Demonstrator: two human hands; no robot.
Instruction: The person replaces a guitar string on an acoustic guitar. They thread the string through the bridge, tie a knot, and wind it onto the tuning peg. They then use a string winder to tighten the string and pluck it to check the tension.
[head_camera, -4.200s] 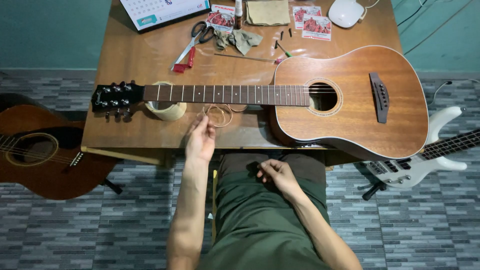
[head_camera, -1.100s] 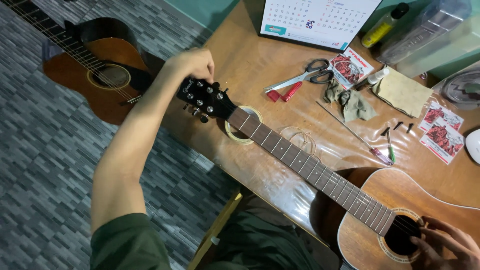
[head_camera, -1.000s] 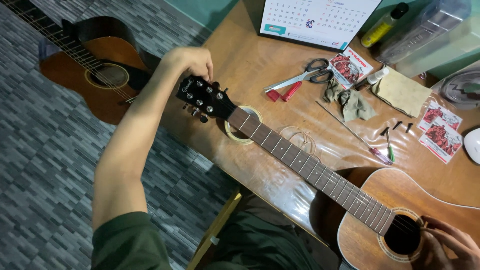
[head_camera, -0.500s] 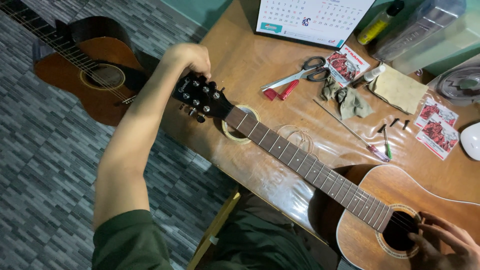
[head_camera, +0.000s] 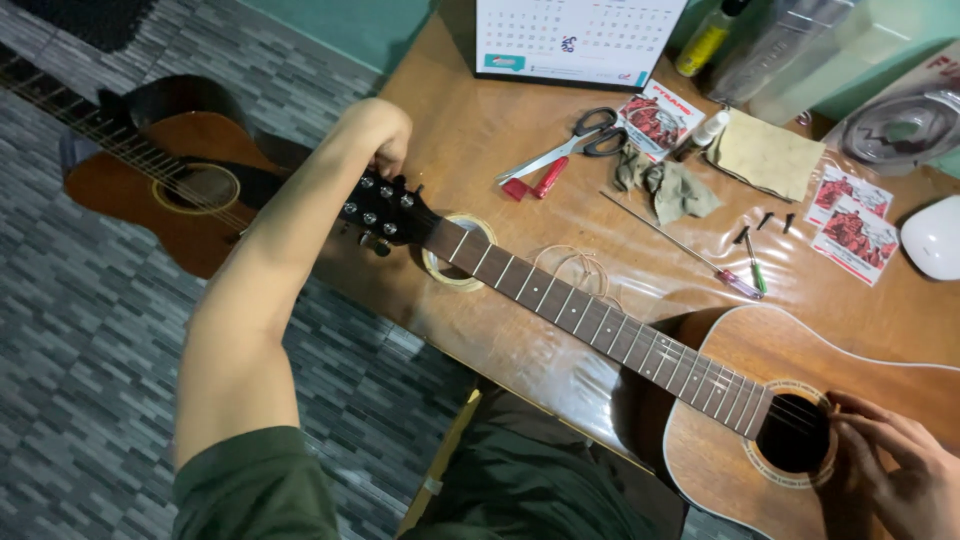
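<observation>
A wooden table (head_camera: 470, 130) is carrying an acoustic guitar (head_camera: 640, 350) that is lying along its near edge, the neck resting on a roll of tape (head_camera: 440, 270) near the left corner. A desk calendar (head_camera: 578, 40) is standing at the far edge. Scissors (head_camera: 570, 145) with a red-handled tool (head_camera: 535, 185) are lying just before it, beside a crumpled grey cloth (head_camera: 665, 185), a tan cloth (head_camera: 765, 155), string packets (head_camera: 850, 220), a thin screwdriver (head_camera: 690, 250) and coiled strings (head_camera: 575, 275).

Right hand (head_camera: 900, 470) and guitar body (head_camera: 880, 370) cut off at frame edge.
</observation>
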